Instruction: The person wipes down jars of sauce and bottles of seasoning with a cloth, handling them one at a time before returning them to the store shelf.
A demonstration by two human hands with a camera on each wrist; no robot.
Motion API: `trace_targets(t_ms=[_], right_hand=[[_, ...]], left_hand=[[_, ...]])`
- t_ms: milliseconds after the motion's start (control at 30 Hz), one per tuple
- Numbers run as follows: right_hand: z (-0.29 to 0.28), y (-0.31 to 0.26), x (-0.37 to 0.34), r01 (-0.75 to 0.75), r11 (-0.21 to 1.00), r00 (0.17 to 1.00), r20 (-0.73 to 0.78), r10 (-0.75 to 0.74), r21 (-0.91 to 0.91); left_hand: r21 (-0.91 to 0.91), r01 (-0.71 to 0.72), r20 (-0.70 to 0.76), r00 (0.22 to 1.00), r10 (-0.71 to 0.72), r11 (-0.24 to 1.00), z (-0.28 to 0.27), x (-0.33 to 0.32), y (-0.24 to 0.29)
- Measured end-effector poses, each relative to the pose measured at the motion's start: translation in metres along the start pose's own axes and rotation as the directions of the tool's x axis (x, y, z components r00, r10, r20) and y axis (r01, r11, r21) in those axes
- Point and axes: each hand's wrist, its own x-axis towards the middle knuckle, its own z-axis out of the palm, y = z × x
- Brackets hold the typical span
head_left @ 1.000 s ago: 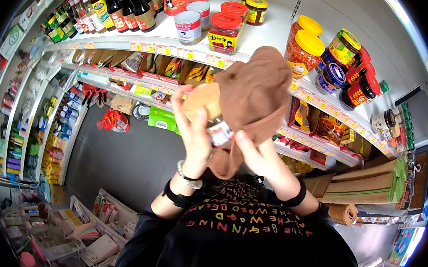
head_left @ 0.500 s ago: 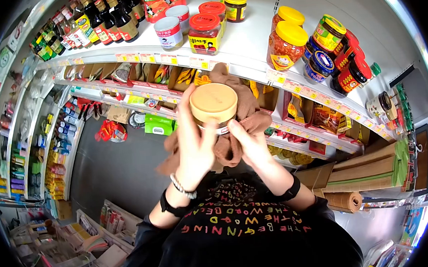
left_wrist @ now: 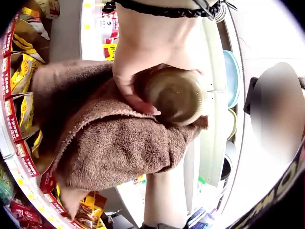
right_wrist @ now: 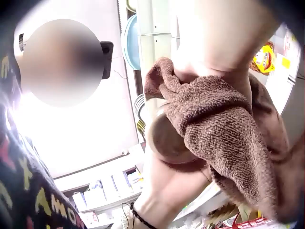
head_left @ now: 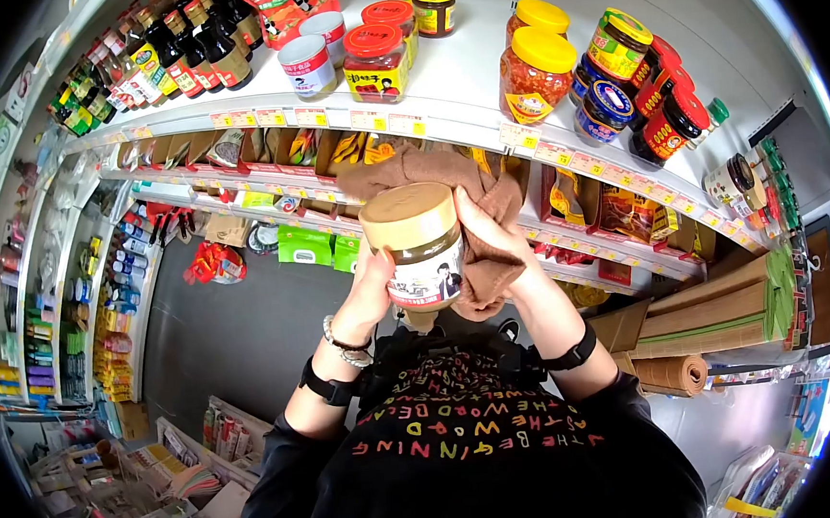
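Observation:
A glass jar with a wide tan lid and a white label showing a small figure is held tilted in front of my chest. My left hand grips its left side, thumb below the lid. In the left wrist view, those fingers curl round the jar, its dark round base towards the camera. My right hand holds a brown terry towel against the jar's right side, thumb near the lid. More of the towel spreads behind the lid. Folds of the towel hide most of the right fingers in the right wrist view.
Just ahead, a white shelf bears red-lidded jars, yellow-lidded jars, tins and dark sauce bottles. Boxed packets fill the tier below. Rolled bamboo mats lie at right, a low bin at left.
The towel has gone from covering the jar's right side and top to lying behind and right of it. The jar has turned so its label faces up towards the head camera.

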Motion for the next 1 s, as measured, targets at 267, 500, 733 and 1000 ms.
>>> trace_targets(t_ms=[267, 500, 733, 1000], right_hand=[[0.012, 0.005, -0.026, 0.378, 0.654, 0.898, 0.089, -0.430, -0.656], [0.009, 0.005, -0.022, 0.375, 0.735, 0.904, 0.045, -0.426, -0.565], [-0.002, 0.002, -0.027, 0.470, 0.768, 0.875, 0.112, -0.472, -0.436], [0.006, -0.003, -0.031, 0.504, 0.429, 0.793, 0.205, -0.573, -0.750]], left_hand=[[0.057, 0.055, -0.271, 0.962, -0.037, 0.997, 0.050, 0.021, 0.029], [-0.295, 0.212, -0.127, 0.958, -0.258, 0.932, 0.029, 0.018, 0.013], [-0.571, 0.273, 0.144, 0.962, -0.232, 0.774, 0.021, 0.019, 0.024], [0.111, 0.179, -0.078, 0.982, -0.171, 0.978, 0.046, 0.016, 0.036]])
